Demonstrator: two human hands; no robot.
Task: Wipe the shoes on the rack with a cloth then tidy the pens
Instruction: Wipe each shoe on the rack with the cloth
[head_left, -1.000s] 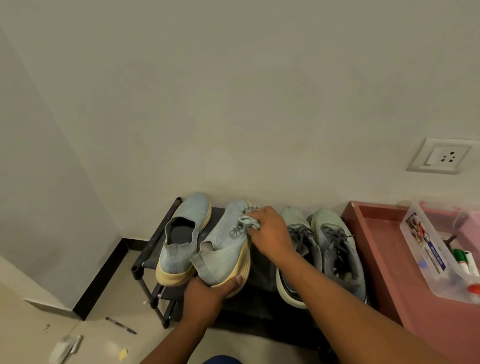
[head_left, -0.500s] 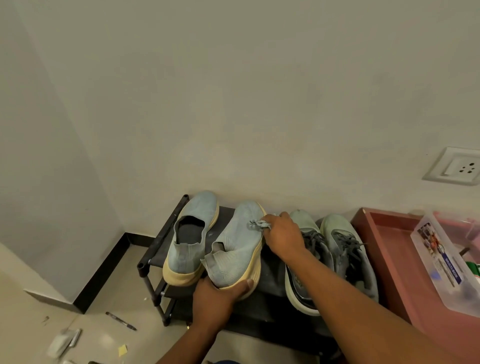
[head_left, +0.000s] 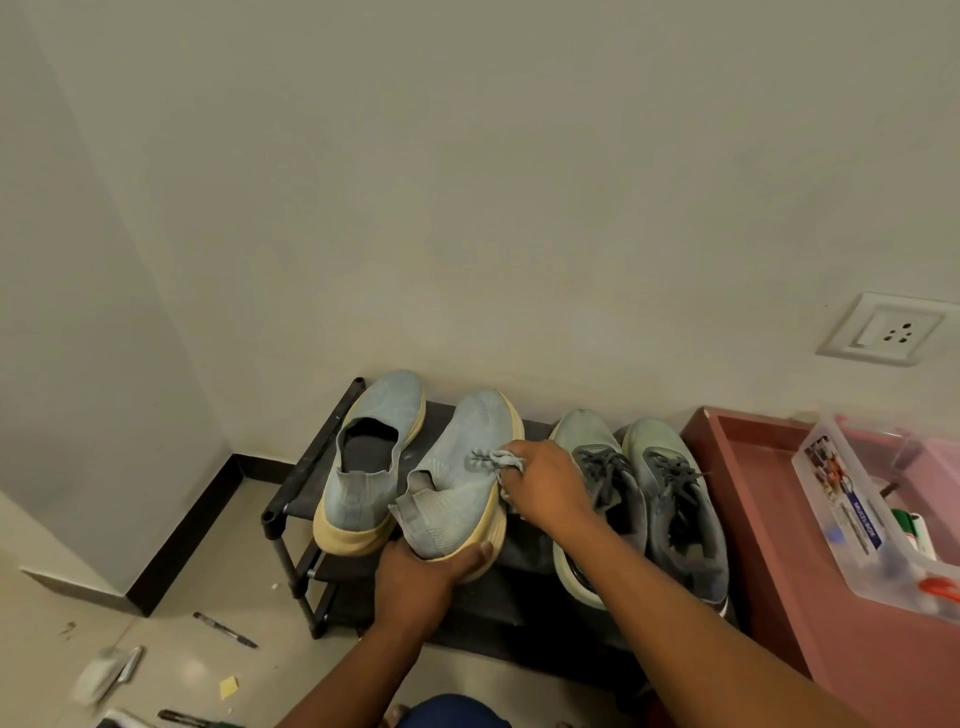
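A black shoe rack (head_left: 306, 467) stands against the wall with two pairs of shoes on top. My left hand (head_left: 415, 577) grips the heel of a light blue slip-on shoe (head_left: 462, 467), tilted up off the shelf. My right hand (head_left: 545, 488) holds a small grey cloth (head_left: 496, 460) against that shoe's right side. Its partner, the other blue slip-on (head_left: 374, 457), sits to the left. A pair of grey-green laced sneakers (head_left: 654, 499) sits to the right, partly behind my right arm. A black pen (head_left: 224, 630) lies on the floor.
A pink table (head_left: 753, 519) at the right carries a clear plastic box (head_left: 852, 525) with markers (head_left: 914, 535) inside. A wall socket (head_left: 883, 330) is above it. Scraps, a yellow paper piece (head_left: 228, 687) and another pen (head_left: 182, 718) litter the floor at lower left.
My right hand has slid the cloth from the shoe's top down toward its right side and sole. The left hand keeps its grip on the heel. The camera has shifted slightly.
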